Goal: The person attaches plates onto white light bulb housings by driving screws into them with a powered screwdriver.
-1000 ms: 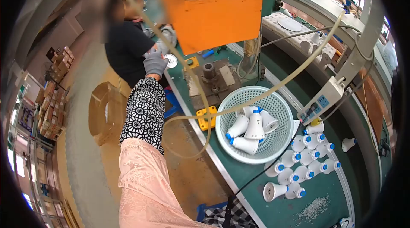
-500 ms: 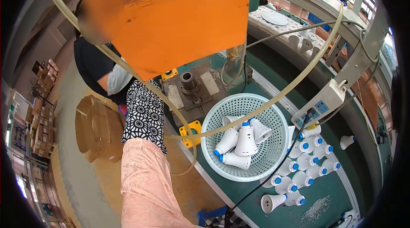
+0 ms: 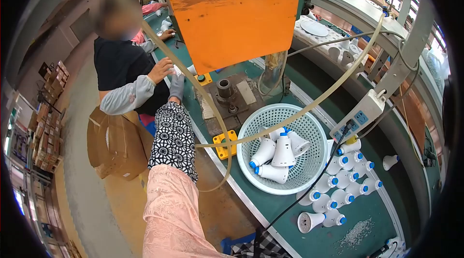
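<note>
My left arm, in a pink sleeve with a black-and-white patterned cuff, stretches up from the bottom. My left hand (image 3: 177, 87), in a grey covering, is beside the metal fixture, close to a co-worker's hand (image 3: 161, 70). Something whitish shows at its far end, but its fingers are too small to make out. My right hand is out of view. A pale green basket (image 3: 316, 173) holds several white cone-shaped housings (image 3: 280, 150) with blue ends. More such housings (image 3: 345, 178) stand in rows on the green bench (image 3: 295, 234).
An orange panel (image 3: 237, 16) hangs above the metal fixture (image 3: 224, 94). Yellow button boxes (image 3: 225, 145) flank the fixture. A co-worker (image 3: 123, 64) sits at the far left. A cardboard box (image 3: 116, 147), a pale hose (image 3: 314, 105), a power strip (image 3: 360, 115) and a black cable are nearby.
The view has shifted, bringing the co-worker's head and hand and my left hand into sight from behind the orange panel. The housings in the basket look unchanged.
</note>
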Motion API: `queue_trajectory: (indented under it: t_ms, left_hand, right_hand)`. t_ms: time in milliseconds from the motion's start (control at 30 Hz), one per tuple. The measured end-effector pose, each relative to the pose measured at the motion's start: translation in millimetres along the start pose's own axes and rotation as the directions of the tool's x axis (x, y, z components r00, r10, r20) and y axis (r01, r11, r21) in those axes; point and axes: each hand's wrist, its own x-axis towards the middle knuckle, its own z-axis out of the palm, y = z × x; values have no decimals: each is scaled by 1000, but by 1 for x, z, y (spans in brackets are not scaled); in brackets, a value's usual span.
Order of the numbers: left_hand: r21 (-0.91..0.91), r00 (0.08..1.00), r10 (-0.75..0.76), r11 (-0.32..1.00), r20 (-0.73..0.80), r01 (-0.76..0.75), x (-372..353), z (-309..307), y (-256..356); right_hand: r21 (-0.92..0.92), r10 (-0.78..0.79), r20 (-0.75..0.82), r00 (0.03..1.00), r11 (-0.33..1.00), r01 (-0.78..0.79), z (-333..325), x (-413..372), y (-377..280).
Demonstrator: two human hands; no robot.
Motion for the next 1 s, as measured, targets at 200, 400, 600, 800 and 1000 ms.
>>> queue_trajectory:
  t_ms: [200, 400, 600, 800, 1000]
  left_hand:
    - [67, 997, 34, 997, 65, -38, -24, -13, -3]
    - [-583, 996, 77, 807, -52, -92, -143, -64, 50]
    - [-130, 936, 167, 968, -310, -215, -381, -100, 155]
    - [-260, 906, 402, 896, 136, -359, -523, -20, 276]
    - [-542, -126, 749, 342, 650, -768, -581, 140, 472]
  right_hand:
    - [-122, -89, -41, 995, 989, 83, 43, -65, -57]
    - [215, -180, -12, 984, 960, 178, 77, -110, -118]
    - [647, -294, -186, 938, 681, 342, 3, -18, -14]
    - [934, -536, -27, 844, 287, 213, -25, -34, -61]
    - [975, -616, -23, 788, 160, 153, -29, -4, -66]
